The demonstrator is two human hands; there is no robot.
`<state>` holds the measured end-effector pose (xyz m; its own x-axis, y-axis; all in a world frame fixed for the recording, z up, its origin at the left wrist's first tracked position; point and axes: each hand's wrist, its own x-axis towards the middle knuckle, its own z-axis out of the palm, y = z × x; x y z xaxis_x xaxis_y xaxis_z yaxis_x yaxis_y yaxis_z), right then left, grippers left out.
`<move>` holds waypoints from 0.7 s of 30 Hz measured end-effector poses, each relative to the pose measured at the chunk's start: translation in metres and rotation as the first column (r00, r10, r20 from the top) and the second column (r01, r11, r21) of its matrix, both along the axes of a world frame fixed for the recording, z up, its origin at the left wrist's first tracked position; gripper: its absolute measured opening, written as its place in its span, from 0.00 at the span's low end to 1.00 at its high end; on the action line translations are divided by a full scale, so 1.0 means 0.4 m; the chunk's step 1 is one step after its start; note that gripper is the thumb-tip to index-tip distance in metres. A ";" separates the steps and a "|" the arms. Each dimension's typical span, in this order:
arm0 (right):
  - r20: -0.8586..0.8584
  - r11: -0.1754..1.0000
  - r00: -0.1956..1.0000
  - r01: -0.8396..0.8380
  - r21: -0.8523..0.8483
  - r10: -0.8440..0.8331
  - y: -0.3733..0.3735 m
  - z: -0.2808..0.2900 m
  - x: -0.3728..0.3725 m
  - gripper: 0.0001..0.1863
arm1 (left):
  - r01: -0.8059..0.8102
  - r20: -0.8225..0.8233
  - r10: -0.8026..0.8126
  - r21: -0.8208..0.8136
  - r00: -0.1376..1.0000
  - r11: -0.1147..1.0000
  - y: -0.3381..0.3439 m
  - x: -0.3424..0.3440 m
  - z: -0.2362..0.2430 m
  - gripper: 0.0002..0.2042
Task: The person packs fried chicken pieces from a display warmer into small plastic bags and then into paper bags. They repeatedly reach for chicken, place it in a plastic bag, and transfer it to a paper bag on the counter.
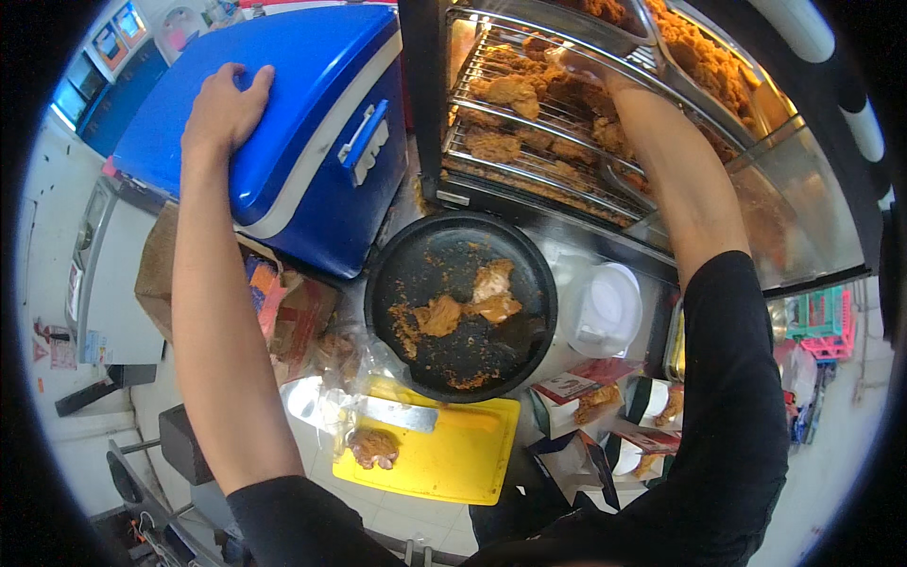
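My left hand (pixel 227 109) rests with fingers spread on the lid of a blue cooler box (pixel 321 208) that has a white rim. My right hand (pixel 593 71) reaches into a lit food warmer (pixel 431 94), over a wire rack (pixel 472 99) that carries fried chicken pieces (pixel 510 93). Glare and the rack's bars blur its fingers, so their grip does not show. Between my arms stands a round black pan (pixel 444 260), holding torn fried chicken (pixel 439 315) and crumbs. A yellow cutting board (pixel 468 463) lies nearer, bearing a wide blade (pixel 397 414) and a chicken piece (pixel 374 448).
Right of the pan is a stack of white round containers (pixel 605 307). Several small open paper boxes (pixel 562 402) with fried chicken stand below it. A clear plastic bag (pixel 378 364) and a cardboard box (pixel 307 317) are at the pan's left. The warmer's clear panel (pixel 803 208) borders my right arm.
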<state>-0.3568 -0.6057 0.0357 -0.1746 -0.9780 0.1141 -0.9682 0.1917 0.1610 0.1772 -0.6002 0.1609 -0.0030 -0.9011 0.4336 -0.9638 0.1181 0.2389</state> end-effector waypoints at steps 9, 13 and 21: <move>0.064 0.956 0.989 -0.108 -0.273 0.131 0.052 0.008 0.051 0.12 | 0.031 0.080 -0.032 0.010 0.996 0.999 -0.088 0.094 -0.023 0.37; 0.027 0.710 0.914 -0.296 -0.639 0.405 0.251 0.058 0.175 0.13 | -0.043 -0.101 0.054 0.101 0.993 0.994 0.053 -0.019 0.028 0.31; 0.883 0.484 0.324 -0.865 0.131 0.340 0.640 -0.103 0.593 0.19 | -0.013 -0.070 0.017 0.061 0.997 0.998 0.042 -0.006 0.021 0.29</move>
<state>-0.1195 -0.3496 -0.0055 0.7462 -0.6245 -0.2306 -0.5407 -0.3665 -0.7572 0.1746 -0.5834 0.1692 0.0395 -0.9255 0.3768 -0.9459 0.0869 0.3126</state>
